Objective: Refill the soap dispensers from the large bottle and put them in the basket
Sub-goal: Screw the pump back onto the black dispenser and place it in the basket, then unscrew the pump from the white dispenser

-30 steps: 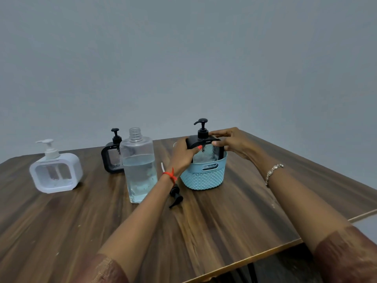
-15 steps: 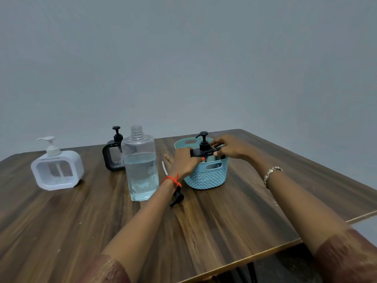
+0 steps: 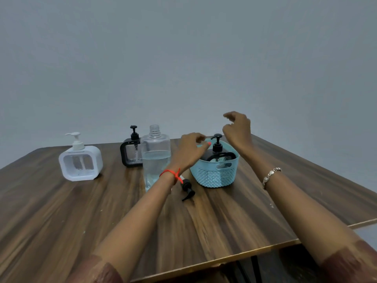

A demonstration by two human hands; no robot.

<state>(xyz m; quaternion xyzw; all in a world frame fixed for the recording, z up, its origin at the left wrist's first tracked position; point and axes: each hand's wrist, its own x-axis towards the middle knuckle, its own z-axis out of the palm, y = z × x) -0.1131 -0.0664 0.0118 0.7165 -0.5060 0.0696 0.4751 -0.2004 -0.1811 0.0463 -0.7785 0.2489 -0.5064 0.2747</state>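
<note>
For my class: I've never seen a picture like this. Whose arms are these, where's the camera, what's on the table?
No machine here: a person wears a camera on the head, so you look down along their own arms. The left hand and right hand hover near a blue basket, both holding nothing. A black dispenser stands in the basket. On the table stand an uncapped large bottle, a second black dispenser and a white dispenser; a loose black pump lies near the basket.
</note>
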